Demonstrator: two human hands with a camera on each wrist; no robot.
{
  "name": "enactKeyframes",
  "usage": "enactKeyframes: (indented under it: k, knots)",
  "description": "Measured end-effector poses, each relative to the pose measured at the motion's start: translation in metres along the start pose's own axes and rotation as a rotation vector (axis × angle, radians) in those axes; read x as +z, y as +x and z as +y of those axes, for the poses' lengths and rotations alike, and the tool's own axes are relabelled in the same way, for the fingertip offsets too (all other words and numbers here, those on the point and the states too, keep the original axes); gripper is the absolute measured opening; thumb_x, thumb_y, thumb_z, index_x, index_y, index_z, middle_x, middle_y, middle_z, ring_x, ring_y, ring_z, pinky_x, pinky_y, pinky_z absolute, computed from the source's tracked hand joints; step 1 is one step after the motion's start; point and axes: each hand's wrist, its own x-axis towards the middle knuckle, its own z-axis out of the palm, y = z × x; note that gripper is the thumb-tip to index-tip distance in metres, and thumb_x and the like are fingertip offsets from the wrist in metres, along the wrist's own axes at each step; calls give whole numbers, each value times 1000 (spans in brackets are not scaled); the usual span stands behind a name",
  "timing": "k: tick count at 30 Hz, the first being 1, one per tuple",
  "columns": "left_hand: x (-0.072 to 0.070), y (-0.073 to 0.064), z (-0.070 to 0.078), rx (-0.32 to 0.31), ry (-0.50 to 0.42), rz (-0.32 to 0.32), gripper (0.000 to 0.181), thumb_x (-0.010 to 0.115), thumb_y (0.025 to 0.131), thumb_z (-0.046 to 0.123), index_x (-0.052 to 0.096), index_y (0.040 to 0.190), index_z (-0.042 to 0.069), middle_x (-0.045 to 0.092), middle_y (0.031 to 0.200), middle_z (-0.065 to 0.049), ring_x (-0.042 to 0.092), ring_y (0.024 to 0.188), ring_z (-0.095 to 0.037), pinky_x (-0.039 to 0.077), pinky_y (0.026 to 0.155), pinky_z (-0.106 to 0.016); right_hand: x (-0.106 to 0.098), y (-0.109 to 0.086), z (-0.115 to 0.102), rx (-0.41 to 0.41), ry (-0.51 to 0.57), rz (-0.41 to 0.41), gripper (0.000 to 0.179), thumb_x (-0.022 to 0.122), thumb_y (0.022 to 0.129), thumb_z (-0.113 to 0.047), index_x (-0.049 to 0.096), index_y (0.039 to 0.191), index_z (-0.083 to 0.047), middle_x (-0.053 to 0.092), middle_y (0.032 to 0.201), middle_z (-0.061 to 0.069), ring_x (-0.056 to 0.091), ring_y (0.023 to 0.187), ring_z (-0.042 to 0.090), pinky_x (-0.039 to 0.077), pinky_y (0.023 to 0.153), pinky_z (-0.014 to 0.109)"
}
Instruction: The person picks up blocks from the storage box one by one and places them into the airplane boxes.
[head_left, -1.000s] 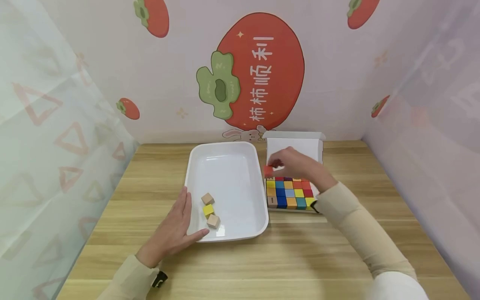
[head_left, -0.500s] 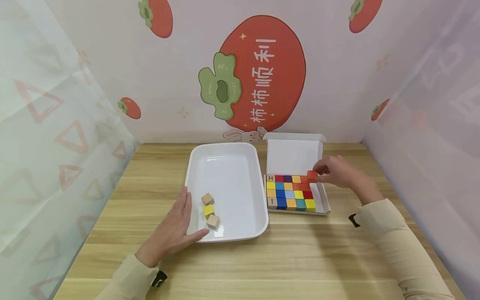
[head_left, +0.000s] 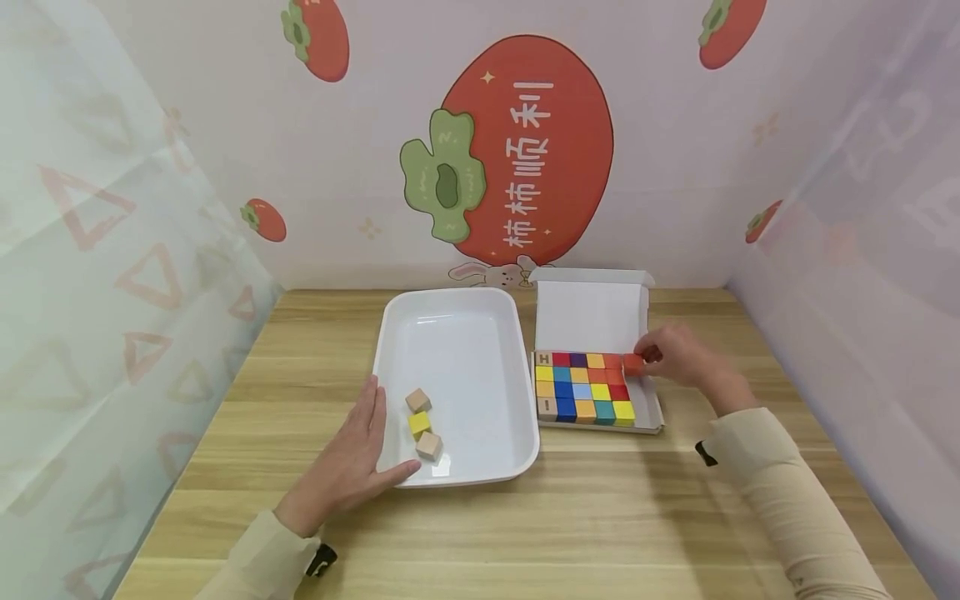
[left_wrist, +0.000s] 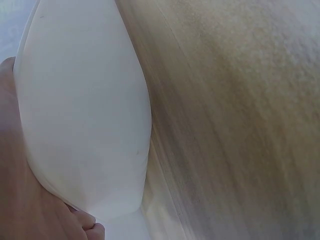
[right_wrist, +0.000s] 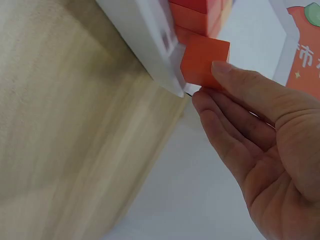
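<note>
My right hand [head_left: 681,360] pinches an orange-red block [right_wrist: 205,61] between thumb and fingertips. It holds the block at the far right of the flat cardboard box [head_left: 643,407], beside the back row of coloured blocks [head_left: 581,389]. In the right wrist view the block sits inside the box wall, close to other red and orange blocks. My left hand [head_left: 351,454] rests along the left rim of the white tray [head_left: 480,367], its fingers straight and its thumb over the near corner. Inside the tray lie two plain wooden blocks [head_left: 430,446] and a yellow block [head_left: 420,425].
The box's white lid [head_left: 590,317] stands raised behind the blocks. Tray and box stand side by side on the wood-grain table [head_left: 570,517]. A printed cloth backdrop [head_left: 360,167] rises behind and at both sides.
From the left side of the box, my right hand has carried the orange-red block rightward, then lowered it into the strip right of the back row. The left hand stays on the tray.
</note>
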Motion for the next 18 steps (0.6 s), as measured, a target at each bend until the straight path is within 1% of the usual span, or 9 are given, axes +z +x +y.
enactKeyframes:
  k: [4,7,10,15,18]
  knots:
    - [2,1,0,-1,-4,2,119,62,95,67,3,166,-7,-8,177,-25,4,166,-41,25,129,-62,9,3,3,39,4,-16,27,82,90,-5,77,117,0,76,106,13,67,94,23,64,92,48]
    - [1,1,1,6,3,6,118,63,95,67,5,165,-9,-6,176,-27,7,165,-43,27,128,-62,16,5,3,68,-22,-9,30,81,91,-5,77,120,0,75,106,12,66,95,24,63,95,49]
    - [0,1,1,4,7,2,118,63,95,67,6,165,-9,-5,176,-27,7,165,-43,27,128,-63,22,6,2,79,-68,6,32,82,90,-4,76,121,0,76,107,13,66,96,25,63,96,50]
    - [-1,0,2,5,6,6,118,63,95,66,8,165,-10,-4,176,-28,9,165,-44,28,128,-63,27,8,0,69,-127,18,30,83,89,-3,77,118,1,77,105,15,68,95,27,63,95,50]
    - [0,1,2,5,7,7,118,63,95,66,7,165,-11,-4,176,-29,9,165,-45,28,128,-63,28,9,-1,52,-168,34,26,84,88,-3,78,113,1,77,100,14,67,89,26,65,91,48]
